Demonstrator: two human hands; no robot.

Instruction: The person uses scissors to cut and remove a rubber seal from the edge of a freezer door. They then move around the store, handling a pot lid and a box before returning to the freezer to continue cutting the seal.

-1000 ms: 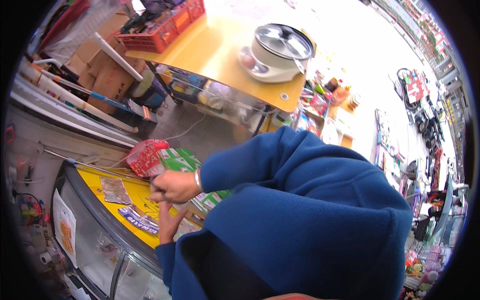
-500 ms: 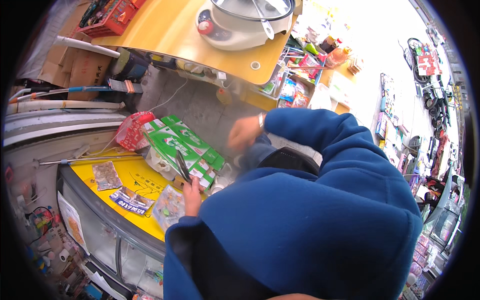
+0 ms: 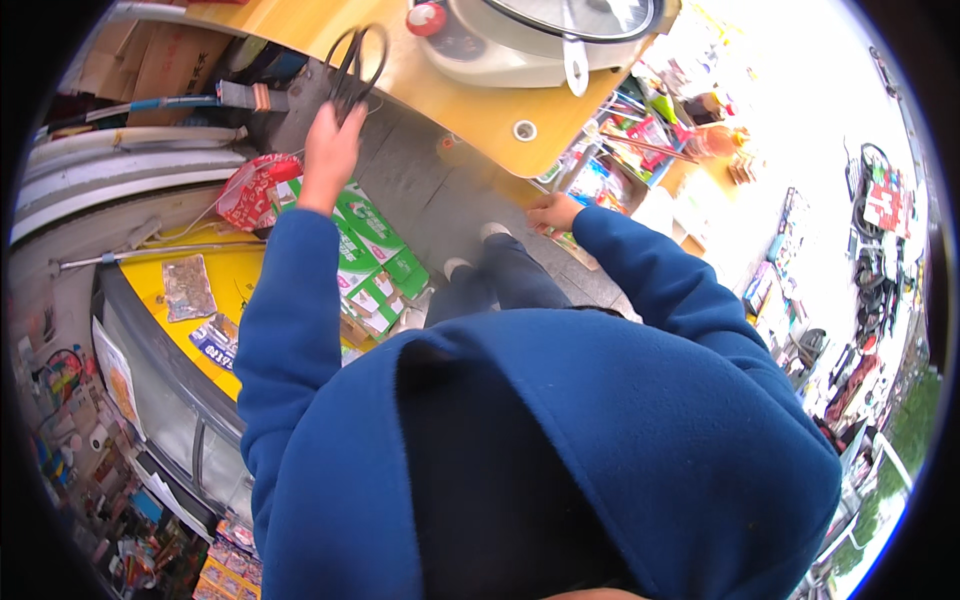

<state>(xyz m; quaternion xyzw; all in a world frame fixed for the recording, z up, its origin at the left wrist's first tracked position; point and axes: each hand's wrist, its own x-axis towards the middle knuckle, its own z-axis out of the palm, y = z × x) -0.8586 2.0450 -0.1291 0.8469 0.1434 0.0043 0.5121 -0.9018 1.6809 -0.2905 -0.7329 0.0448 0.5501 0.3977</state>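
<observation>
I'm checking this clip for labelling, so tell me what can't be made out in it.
Head view:
- Left hand holding scissors: blades hidden by the fingers.
- Right hand: whatever it touches is hidden beneath it.
- White cooker: cut off by the top edge.
- Green boxes: partly covered by the blue sleeve.

Daylight scene; I'm getting blown-out glare from 1 to 3 o'clock, detail lost there. Heavy fisheye bend and a black vignette all round the rim. Left hand (image 3: 328, 150) and scissors (image 3: 354, 62) at 11 o'clock are motion-smeared. Centre is sharp, shadows soft, 8 o'clock dim.
</observation>
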